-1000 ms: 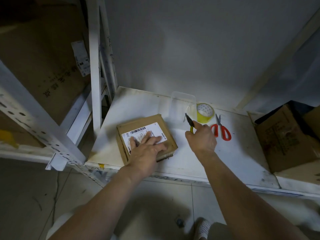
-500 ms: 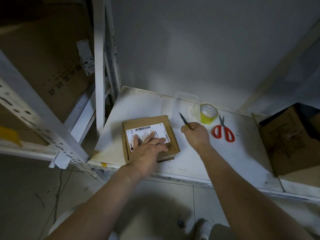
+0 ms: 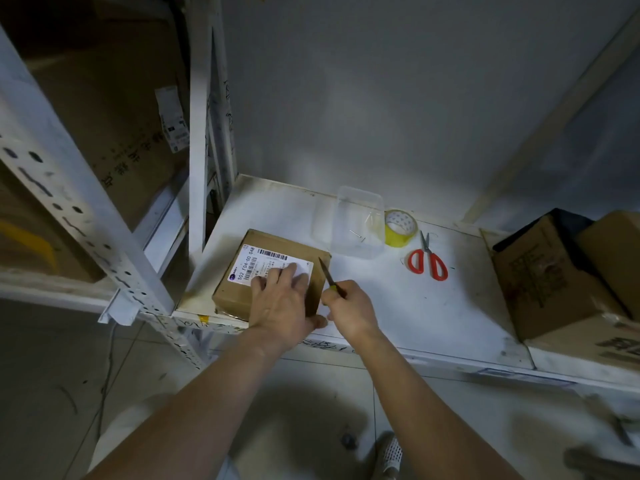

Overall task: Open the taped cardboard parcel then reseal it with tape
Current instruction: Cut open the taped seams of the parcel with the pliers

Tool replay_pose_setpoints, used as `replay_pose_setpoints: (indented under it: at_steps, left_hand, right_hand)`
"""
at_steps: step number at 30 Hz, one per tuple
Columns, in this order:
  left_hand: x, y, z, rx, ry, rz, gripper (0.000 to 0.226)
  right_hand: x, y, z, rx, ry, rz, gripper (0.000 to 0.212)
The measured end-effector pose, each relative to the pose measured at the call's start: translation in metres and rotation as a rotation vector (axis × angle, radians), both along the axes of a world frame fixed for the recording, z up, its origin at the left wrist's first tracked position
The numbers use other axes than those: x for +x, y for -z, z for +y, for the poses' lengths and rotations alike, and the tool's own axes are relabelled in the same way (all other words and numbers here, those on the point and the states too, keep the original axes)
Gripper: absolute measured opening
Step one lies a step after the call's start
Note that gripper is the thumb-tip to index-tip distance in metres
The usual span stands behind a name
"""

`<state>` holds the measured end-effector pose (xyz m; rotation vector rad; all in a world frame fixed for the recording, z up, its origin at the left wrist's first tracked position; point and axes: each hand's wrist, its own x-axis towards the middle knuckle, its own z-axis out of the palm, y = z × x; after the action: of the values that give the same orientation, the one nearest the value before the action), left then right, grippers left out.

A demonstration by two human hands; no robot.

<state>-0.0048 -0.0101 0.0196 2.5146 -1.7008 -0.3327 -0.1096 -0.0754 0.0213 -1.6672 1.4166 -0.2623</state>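
Note:
A small brown cardboard parcel (image 3: 242,292) with a white shipping label lies at the front left of the white shelf (image 3: 433,306). My left hand (image 3: 284,299) presses flat on its top, fingers spread over the label. My right hand (image 3: 349,306) grips a small knife (image 3: 327,273) with a yellow handle; its dark blade points up along the parcel's right edge. A yellow tape roll (image 3: 400,227) stands further back on the shelf.
Red-handled scissors (image 3: 427,259) lie right of the tape. A clear plastic tub (image 3: 356,221) sits behind the parcel. Open brown cartons (image 3: 561,271) fill the shelf's right end. White perforated rack posts (image 3: 83,209) stand at left, with a large carton behind them.
My right hand has carried the knife leftward from near the tape roll to the parcel's right edge. My left hand has stayed pressed on the parcel.

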Motion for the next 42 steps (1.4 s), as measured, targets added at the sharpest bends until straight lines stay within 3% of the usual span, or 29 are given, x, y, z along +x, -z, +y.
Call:
replay_pose_setpoints:
  at_steps: [4,10,16,23,35,42]
  left_hand:
    - [0.003,0.006,0.006,0.07,0.07,0.073,0.065]
    - [0.009,0.003,0.0,0.11,0.116,0.112,0.06]
    - [0.009,0.002,-0.002,0.133,0.116,0.093,0.06]
    - [0.007,0.005,-0.006,0.092,0.067,0.098,0.045]
    - [0.006,0.004,-0.007,0.094,0.049,0.106,0.043]
    - [0.006,0.005,-0.006,0.065,0.043,0.121,0.041]
  right_hand:
    - [-0.028,0.0,0.0,-0.323,0.01,0.275,0.031]
    - [-0.048,0.002,-0.005,-0.554,-0.177,0.417,0.045]
    - [-0.043,0.002,-0.007,-0.568,-0.217,0.447,0.045]
    - [-0.038,0.002,-0.007,-0.586,-0.212,0.479,0.045]
    - [-0.027,0.005,-0.006,-0.566,-0.191,0.498,0.042]
    - [-0.028,0.0,-0.008,-0.524,-0.065,0.323,0.041]
